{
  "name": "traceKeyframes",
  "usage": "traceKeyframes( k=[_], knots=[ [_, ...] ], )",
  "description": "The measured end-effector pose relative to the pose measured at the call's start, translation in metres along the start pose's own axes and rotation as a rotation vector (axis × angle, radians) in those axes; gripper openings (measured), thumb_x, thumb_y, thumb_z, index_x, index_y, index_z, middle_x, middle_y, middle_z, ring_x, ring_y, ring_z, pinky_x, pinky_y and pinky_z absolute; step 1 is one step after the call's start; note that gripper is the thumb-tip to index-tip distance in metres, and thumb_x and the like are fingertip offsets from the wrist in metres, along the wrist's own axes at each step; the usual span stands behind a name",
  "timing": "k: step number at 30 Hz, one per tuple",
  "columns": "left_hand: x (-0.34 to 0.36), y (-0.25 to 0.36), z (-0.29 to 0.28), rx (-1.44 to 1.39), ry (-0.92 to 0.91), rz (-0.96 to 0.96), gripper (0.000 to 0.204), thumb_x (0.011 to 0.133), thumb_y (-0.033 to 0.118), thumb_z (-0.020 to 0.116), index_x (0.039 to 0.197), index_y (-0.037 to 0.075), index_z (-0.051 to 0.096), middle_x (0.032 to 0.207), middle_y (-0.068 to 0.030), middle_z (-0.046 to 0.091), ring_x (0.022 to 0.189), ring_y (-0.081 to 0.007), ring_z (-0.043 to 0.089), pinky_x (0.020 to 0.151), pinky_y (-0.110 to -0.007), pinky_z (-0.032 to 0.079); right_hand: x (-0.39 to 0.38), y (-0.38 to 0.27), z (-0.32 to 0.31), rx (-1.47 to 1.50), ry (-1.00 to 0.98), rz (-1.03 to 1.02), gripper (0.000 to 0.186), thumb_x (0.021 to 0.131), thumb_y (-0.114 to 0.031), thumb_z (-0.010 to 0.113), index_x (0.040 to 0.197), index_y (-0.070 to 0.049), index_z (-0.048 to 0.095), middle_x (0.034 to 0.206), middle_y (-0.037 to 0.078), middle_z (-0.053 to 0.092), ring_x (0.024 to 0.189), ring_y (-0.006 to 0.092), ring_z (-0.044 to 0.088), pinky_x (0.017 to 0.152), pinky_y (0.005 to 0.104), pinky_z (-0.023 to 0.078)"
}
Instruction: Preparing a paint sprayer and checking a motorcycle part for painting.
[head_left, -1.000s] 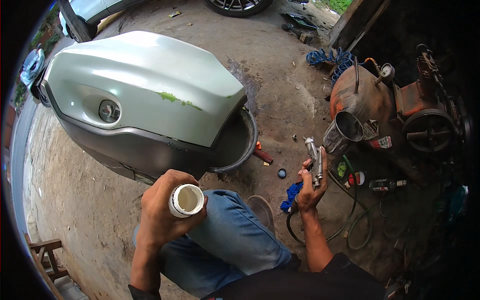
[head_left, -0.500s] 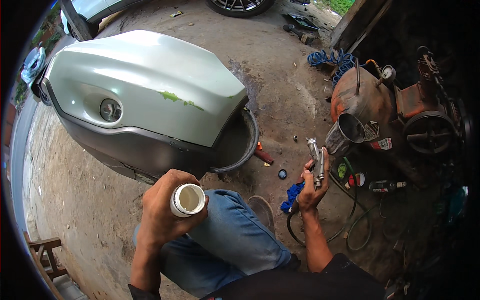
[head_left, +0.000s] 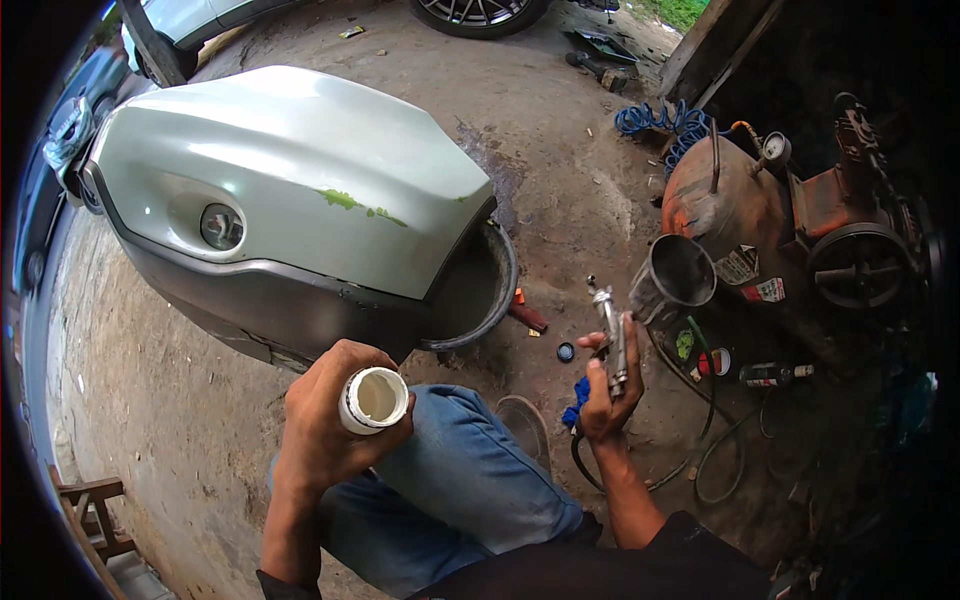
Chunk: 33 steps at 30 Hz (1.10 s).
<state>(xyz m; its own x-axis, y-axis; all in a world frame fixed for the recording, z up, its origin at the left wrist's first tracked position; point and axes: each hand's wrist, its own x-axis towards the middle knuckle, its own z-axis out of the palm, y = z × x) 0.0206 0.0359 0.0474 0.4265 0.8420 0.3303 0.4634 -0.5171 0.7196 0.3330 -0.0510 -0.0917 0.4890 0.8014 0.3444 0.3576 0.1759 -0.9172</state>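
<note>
My left hand (head_left: 325, 425) is wrapped round an open white plastic bottle (head_left: 374, 402), its mouth facing up and its inside pale. In my right hand (head_left: 606, 405) is a silver spray gun (head_left: 612, 345), held by the handle with the fingers partly spread. A grey-stained metal cup (head_left: 682, 270) sits at the gun's upper right, its wide mouth showing a dark inside. Ahead on the left is a pale green car bumper (head_left: 300, 150) with bright green patches and a dark lower part. One end rests over a black tub (head_left: 508, 290).
A rusty air compressor (head_left: 720, 190) stands at the right, with a coiled blue hose (head_left: 650, 118) behind it. Nearer lie a green hose (head_left: 708, 400), a glass bottle (head_left: 770, 374), a round cap (head_left: 566, 352) and a blue cloth (head_left: 575, 400). A wooden bench (head_left: 95, 495) is lower left.
My right hand has moved the spray gun and its cup to the left and slightly nearer. My left hand stays in place with the bottle. A blue vehicle has appeared at the far left.
</note>
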Motion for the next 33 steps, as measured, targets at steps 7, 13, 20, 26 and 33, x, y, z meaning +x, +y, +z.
traceKeyframes(
  k=[7,13,20,26,33],
  knots=[
    [0.023,0.014,-0.005,0.062,-0.079,0.045,0.050,0.070,0.006,0.092,0.113,0.007,0.067,0.100,-0.0116,0.072,0.092,-0.0324,0.074,0.082,-0.042,0.059,-0.034,-0.015,0.009,0.082,-0.245,-0.190,0.071,0.094,0.007,0.051,0.164,0.003,0.041,0.118,0.021,0.069,0.105,0.0289,0.071,0.104,0.0500,0.058],
    [0.052,0.037,-0.013,0.137,-0.177,0.120,0.056,0.069,0.010,0.093,0.116,0.007,0.064,0.104,-0.0116,0.070,0.095,-0.0366,0.072,0.083,-0.046,0.058,-0.052,-0.027,0.023,0.138,-0.302,-0.243,0.064,0.096,0.008,0.055,0.159,-0.003,0.052,0.126,0.023,0.068,0.105,0.0310,0.074,0.091,0.0426,0.062],
    [0.067,0.046,-0.001,0.173,-0.300,0.212,0.052,0.071,0.010,0.092,0.114,0.008,0.064,0.102,-0.0139,0.071,0.095,-0.0385,0.072,0.082,-0.047,0.058,-0.067,-0.033,0.026,0.073,-0.364,-0.227,0.061,0.093,0.010,0.061,0.153,-0.003,0.059,0.128,0.022,0.070,0.102,0.0301,0.076,0.088,0.0408,0.063],
    [0.065,0.049,-0.006,0.253,-0.349,0.253,0.052,0.071,0.014,0.092,0.114,0.008,0.063,0.105,-0.0109,0.070,0.096,-0.0358,0.072,0.085,-0.046,0.058,-0.071,-0.033,0.030,0.027,-0.414,-0.299,0.061,0.095,0.010,0.064,0.155,0.001,0.056,0.120,0.022,0.073,0.102,0.0309,0.076,0.089,0.0424,0.062],
    [0.065,0.056,-0.012,0.352,-0.414,0.290,0.050,0.073,0.017,0.092,0.111,0.008,0.061,0.100,-0.0090,0.068,0.096,-0.0310,0.071,0.084,-0.044,0.055,-0.079,-0.029,0.030,0.016,-0.459,-0.310,0.055,0.096,0.010,0.064,0.150,0.004,0.060,0.123,0.023,0.073,0.105,0.0321,0.076,0.090,0.0430,0.063]
  ],
)
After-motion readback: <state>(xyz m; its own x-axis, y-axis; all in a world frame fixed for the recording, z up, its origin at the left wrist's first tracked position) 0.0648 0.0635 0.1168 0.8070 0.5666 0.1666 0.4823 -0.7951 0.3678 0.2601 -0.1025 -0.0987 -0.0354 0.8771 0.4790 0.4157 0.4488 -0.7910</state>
